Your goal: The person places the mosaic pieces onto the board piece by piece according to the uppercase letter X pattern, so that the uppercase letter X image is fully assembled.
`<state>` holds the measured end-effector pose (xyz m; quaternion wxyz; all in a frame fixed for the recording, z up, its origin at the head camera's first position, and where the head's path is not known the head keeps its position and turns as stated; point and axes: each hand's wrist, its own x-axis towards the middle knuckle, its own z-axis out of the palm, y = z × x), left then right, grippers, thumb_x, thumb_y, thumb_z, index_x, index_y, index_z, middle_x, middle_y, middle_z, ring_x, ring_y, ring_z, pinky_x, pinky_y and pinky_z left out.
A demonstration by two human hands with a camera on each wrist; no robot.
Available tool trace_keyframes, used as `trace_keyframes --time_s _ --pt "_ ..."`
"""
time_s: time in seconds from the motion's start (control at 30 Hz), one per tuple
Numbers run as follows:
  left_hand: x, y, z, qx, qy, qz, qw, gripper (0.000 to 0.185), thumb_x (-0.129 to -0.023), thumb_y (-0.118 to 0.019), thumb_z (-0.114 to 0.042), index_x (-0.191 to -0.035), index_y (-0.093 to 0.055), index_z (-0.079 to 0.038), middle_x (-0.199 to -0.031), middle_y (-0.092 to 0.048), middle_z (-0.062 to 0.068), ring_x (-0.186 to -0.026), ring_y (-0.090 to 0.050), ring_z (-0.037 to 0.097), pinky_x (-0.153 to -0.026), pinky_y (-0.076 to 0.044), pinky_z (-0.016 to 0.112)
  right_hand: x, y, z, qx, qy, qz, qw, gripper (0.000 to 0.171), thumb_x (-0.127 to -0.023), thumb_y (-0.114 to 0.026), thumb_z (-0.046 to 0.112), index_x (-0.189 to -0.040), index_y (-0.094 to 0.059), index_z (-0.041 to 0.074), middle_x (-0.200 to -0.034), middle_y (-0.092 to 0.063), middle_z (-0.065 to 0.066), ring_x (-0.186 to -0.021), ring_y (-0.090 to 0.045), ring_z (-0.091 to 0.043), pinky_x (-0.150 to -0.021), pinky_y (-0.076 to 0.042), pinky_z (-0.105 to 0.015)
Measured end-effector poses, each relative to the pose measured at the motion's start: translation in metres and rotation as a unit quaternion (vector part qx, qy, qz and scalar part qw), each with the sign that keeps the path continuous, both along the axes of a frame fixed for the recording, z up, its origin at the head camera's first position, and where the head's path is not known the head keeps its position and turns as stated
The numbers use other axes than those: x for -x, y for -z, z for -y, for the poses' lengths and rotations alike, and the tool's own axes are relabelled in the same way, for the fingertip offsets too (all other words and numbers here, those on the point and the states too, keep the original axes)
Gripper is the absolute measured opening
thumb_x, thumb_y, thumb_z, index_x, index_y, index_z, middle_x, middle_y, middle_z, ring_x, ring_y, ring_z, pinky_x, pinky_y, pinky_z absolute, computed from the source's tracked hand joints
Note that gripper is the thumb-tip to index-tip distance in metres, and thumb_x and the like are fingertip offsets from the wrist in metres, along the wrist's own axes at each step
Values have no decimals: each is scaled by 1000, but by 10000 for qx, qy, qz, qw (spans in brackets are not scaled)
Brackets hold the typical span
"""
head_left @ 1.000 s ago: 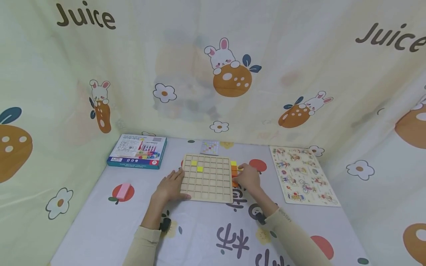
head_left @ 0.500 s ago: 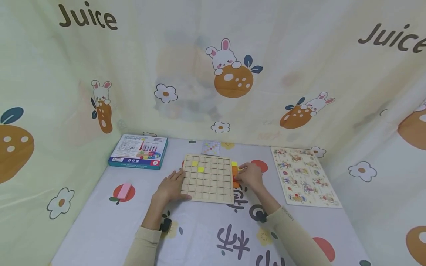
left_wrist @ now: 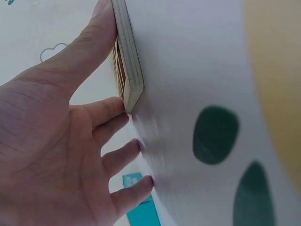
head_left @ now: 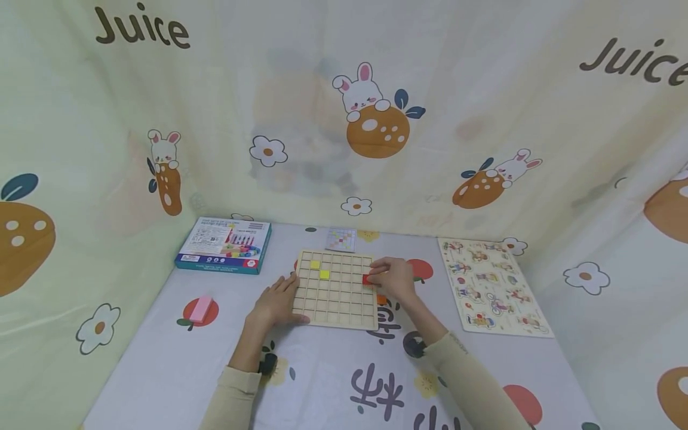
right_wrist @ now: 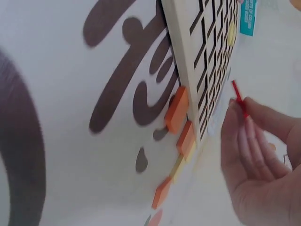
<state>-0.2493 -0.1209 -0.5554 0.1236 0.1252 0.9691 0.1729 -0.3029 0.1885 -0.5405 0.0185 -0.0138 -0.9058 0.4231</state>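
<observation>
A square wooden grid board point(head_left: 337, 301) lies on the table, with two yellow square tiles point(head_left: 325, 275) in cells near its upper left. My left hand point(head_left: 274, 303) rests against the board's left side, its thumb by the near corner; in the left wrist view the fingers point(left_wrist: 122, 157) extend fairly straight past the board's edge. Over the board's right edge, my right hand point(head_left: 398, 279) pinches a red square tile point(right_wrist: 239, 98) between thumb and fingertips. The right wrist view shows this tile held above the board. Orange tiles point(right_wrist: 177, 110) and a yellow tile point(right_wrist: 178, 168) lie along the right side.
A small pattern card point(head_left: 341, 239) lies behind the board. At the back left is a printed box point(head_left: 223, 245), with a pink block point(head_left: 201, 309) in front of it. A picture puzzle board point(head_left: 491, 286) lies on the right. A patterned curtain point(head_left: 301, 179) hangs behind.
My right hand has lifted the red tile from the tiles beside the board and moved left with it over the board's right edge. The left hand has stayed in place.
</observation>
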Motion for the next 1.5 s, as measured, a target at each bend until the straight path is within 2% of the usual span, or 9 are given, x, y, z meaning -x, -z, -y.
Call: trace_keyframes --time_s 0.17,0.33,0.53,0.87,0.93,1.13,1.2,1.3,1.5 --pt "0 0 0 12 9 2 10000 109 -82 -86 -52 -163 -32 -3 -171 -27 15 -157 -21 41 -123 -24 65 -1 4 17 190 -341 -27 9992 31 -83 -90 14 -111 -79 7 -87 -79 2 -100 -72 -23 -75 -56 -31" --pt "0 -2 0 -4 3 17 10000 109 -83 -85 -52 -163 -31 -3 -171 -26 15 -157 -21 41 -124 -24 65 2 9 35 494 -581 -44 9971 28 -83 -89 12 -109 -80 6 -87 -79 0 -96 -74 -22 -82 -59 -36" --pt "0 -4 -1 -32 -48 -5 10000 108 -83 -86 -50 -163 -32 -2 -171 -27 15 -157 -22 42 -123 -24 65 7 17 49 598 -696 4 9958 26 -83 -89 11 -107 -80 8 -86 -78 2 -89 -74 -17 -78 -60 -34" --pt "-1 -4 0 -23 0 26 10000 107 -82 -87 -50 -162 -34 -2 -170 -28 16 -157 -23 42 -122 -26 65 9 22 62 168 -739 1 9971 27 -83 -89 13 -108 -79 9 -86 -78 6 -81 -73 -12 -76 -59 -33" --pt "0 -2 0 -14 1 51 10000 108 -82 -86 -51 -162 -33 -2 -171 -28 15 -157 -22 42 -123 -26 65 9 22 65 162 -737 81 9971 26 -84 -88 11 -108 -79 8 -86 -77 5 -81 -73 -12 -76 -60 -34" --pt "9 20 2 -20 11 13 10000 113 -81 -85 -57 -165 -29 -6 -172 -24 12 -158 -20 40 -123 -24 65 10 23 72 -59 -619 225 9978 24 -83 -88 9 -105 -79 9 -84 -76 6 -78 -72 -10 -72 -59 -29" --pt "10 22 2 -44 4 4 10000 113 -81 -85 -57 -165 -29 -7 -172 -24 11 -158 -19 40 -123 -24 65 11 23 71 -130 -668 198 9975 22 -83 -89 9 -103 -79 9 -84 -76 5 -77 -72 -10 -70 -59 -28" --pt "8 17 1 -18 -12 29 10000 112 -81 -85 -55 -164 -29 -5 -172 -24 13 -158 -19 40 -124 -23 65 13 25 70 -230 -805 93 9964 20 -83 -89 10 -101 -79 10 -83 -76 5 -76 -72 -10 -70 -60 -29" --pt "2 3 0 34 6 92 10000 109 -84 -84 -52 -164 -28 -3 -172 -24 15 -158 -19 41 -124 -23 64 15 28 68 -237 -987 23 9948 20 -83 -89 10 -100 -79 11 -83 -77 6 -78 -72 -10 -80 -60 -35"
